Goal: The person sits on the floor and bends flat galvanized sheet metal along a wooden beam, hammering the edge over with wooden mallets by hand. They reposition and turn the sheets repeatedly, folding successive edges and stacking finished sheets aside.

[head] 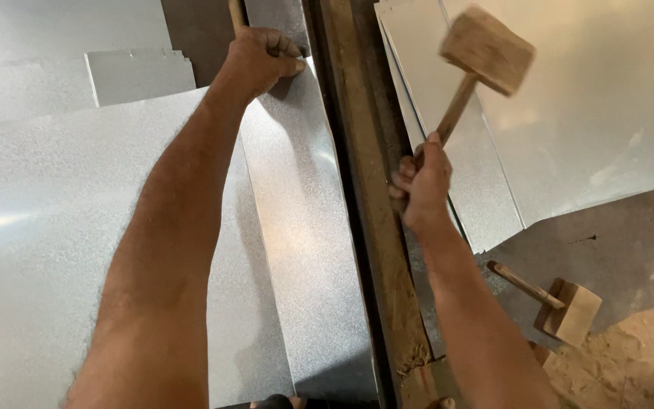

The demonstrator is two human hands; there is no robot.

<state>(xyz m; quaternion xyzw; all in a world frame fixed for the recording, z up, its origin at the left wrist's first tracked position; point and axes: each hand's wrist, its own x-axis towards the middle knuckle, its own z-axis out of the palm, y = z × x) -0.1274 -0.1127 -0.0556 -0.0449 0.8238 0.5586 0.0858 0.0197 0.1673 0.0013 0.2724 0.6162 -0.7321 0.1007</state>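
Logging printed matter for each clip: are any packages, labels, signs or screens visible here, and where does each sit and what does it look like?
None in view. Only bare grey metal sheets, a worn beam, a wooden mallet raised in the right hand, a second mallet on the floor, and the left hand gripping a sheet's far edge.

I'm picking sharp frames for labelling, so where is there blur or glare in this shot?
Head view: the raised wooden mallet in the right hand is slightly motion-blurred; soft glare streaks the big metal sheet at the left; the left hand and the second mallet on the floor look sharp.
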